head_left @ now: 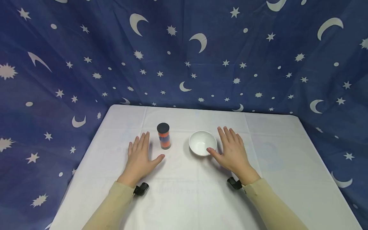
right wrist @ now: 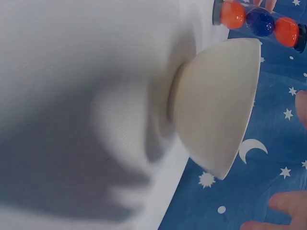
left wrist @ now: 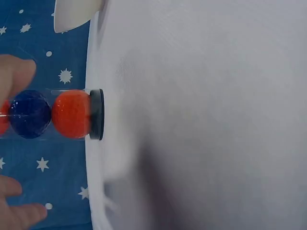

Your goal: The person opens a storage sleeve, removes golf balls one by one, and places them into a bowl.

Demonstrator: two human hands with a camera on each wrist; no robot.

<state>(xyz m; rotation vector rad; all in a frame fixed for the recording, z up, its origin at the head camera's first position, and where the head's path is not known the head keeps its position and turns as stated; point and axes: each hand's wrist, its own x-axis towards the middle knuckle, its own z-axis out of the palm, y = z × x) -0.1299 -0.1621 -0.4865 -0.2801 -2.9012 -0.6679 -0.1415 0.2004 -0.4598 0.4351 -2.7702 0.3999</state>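
Note:
A clear tube of balls (head_left: 164, 139) stands upright on the white table, with a black lid on top; orange, blue and orange balls (right wrist: 260, 21) show through its wall. To its right sits a plain white bowl (head_left: 202, 143), upright, and its inside looks bare. My left hand (head_left: 140, 159) is just left of the tube, fingers spread and apart from it. My right hand (head_left: 233, 153) hovers at the bowl's right side, fingers straight, the thumb overlapping the rim in the head view. Whether that thumb touches the bowl (right wrist: 216, 108) cannot be told; the right wrist view shows fingers apart from it.
A white cloth covers the table (head_left: 184, 198). Behind and beside it hangs a dark blue curtain (head_left: 161, 41) with moons and stars. Each wrist wears a small black camera, on the left (head_left: 141, 189) and on the right (head_left: 234, 183).

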